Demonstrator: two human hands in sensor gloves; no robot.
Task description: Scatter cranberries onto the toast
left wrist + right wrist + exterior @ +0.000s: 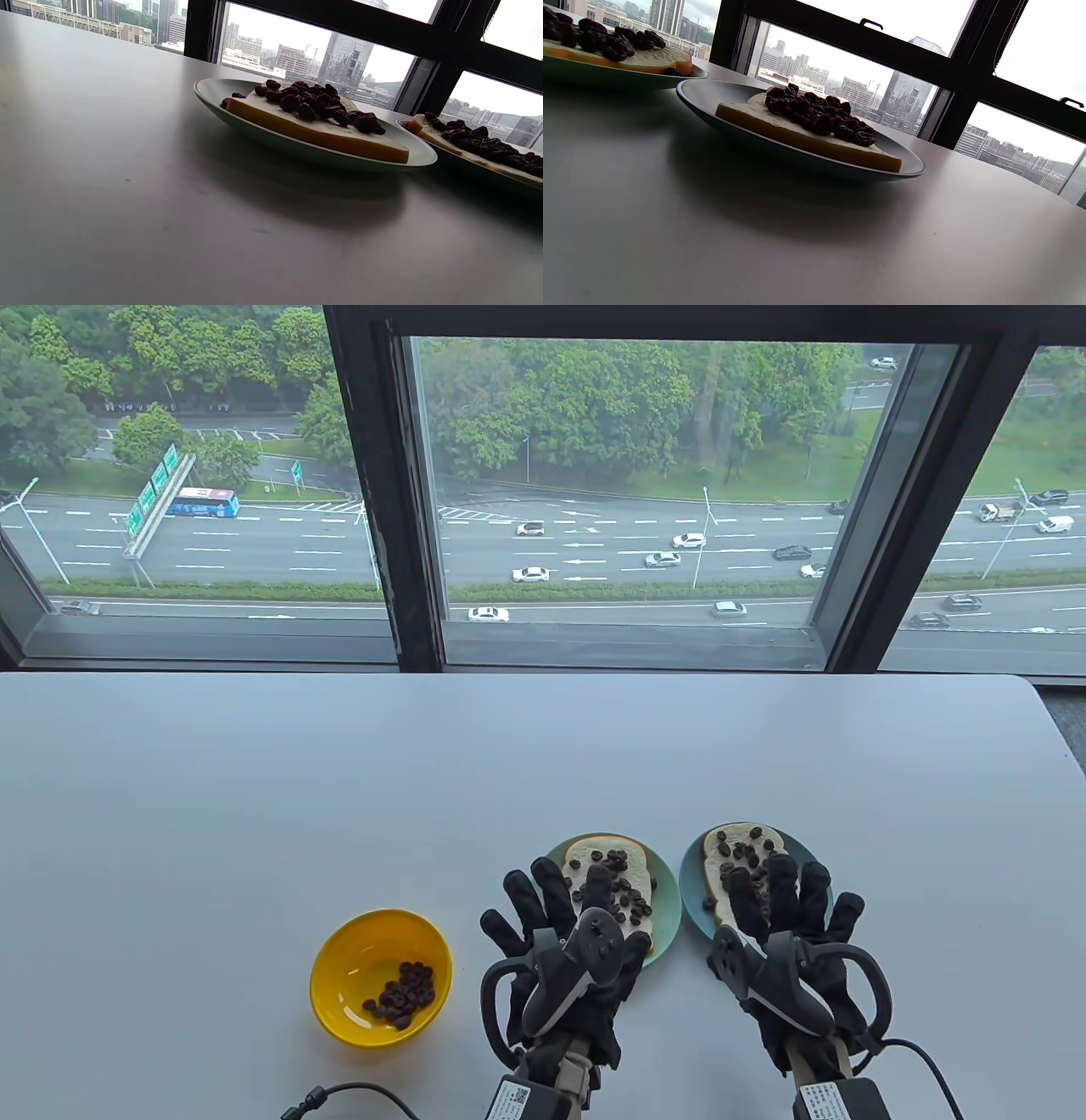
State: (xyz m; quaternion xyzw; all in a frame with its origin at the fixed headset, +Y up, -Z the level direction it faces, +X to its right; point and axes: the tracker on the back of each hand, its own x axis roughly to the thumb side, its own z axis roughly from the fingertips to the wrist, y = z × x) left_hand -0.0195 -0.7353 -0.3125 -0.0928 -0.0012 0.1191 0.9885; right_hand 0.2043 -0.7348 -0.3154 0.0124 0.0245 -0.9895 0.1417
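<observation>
Two slices of toast lie on two teal plates near the table's front. The left toast [594, 861] on the left plate [668, 903] carries dark cranberries [624, 899]. The right toast [751, 840] on the right plate [689, 886] also carries cranberries [736, 850]. A yellow bowl [339, 976] to the left holds some cranberries [401, 994]. My left hand [560, 916] has its fingers spread over the left plate's near side and holds nothing. My right hand [785, 916] is spread over the right plate's near side and holds nothing. The wrist views show both toasts [322, 131] [806, 140] from low, with no fingers in view.
The white table [339, 780] ends at a window along its far edge. A black cable [339, 1094] lies at the front edge, left of my left wrist. In the right wrist view the left plate [628, 78] stands just beside the right plate [704, 101].
</observation>
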